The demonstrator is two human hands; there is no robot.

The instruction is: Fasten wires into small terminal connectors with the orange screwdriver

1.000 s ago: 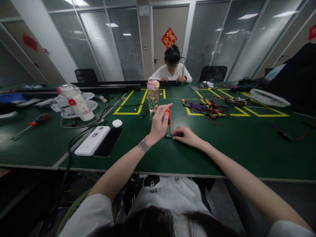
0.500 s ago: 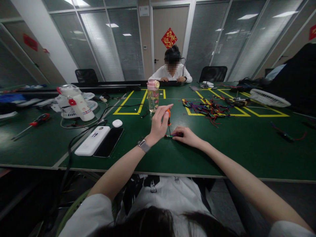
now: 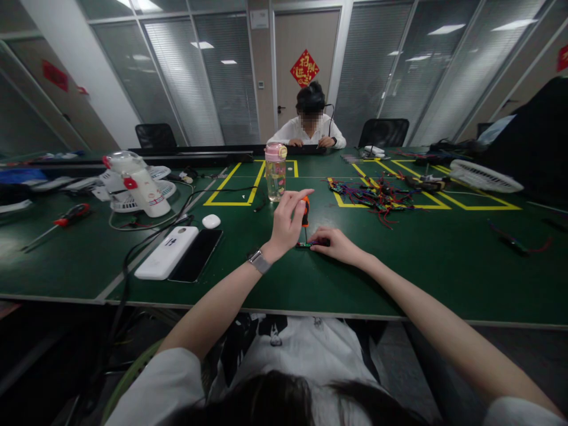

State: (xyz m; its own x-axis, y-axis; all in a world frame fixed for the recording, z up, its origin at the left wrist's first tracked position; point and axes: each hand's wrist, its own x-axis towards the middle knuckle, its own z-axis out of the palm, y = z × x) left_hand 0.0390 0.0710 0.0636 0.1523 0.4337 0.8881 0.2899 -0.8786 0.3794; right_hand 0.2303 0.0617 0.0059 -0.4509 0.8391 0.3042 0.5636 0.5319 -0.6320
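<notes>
My left hand (image 3: 287, 222) is closed round the orange and black handle of a screwdriver (image 3: 306, 204), its index finger stretched over the top. The screwdriver stands nearly upright, and its shaft reaches down to a small green circuit board (image 3: 303, 244) lying on the table. Just right of the shaft, my right hand (image 3: 332, 244) pinches the board's right end, where dark and coloured wires show by the fingers. Part of the board is hidden under those fingertips. A watch sits on my left wrist.
A pink-lidded bottle (image 3: 276, 171) stands behind my left hand. A tangle of wired boards (image 3: 377, 194) lies back right, with one loose board (image 3: 517, 244) farther right. A white power bank (image 3: 166, 253), phone (image 3: 196, 255) and red screwdriver (image 3: 71, 216) lie left. Another person (image 3: 310, 121) sits opposite.
Almost nothing differs. The left index finger and screwdriver handle have shifted very slightly to the right; the right hand holds its place on the board.
</notes>
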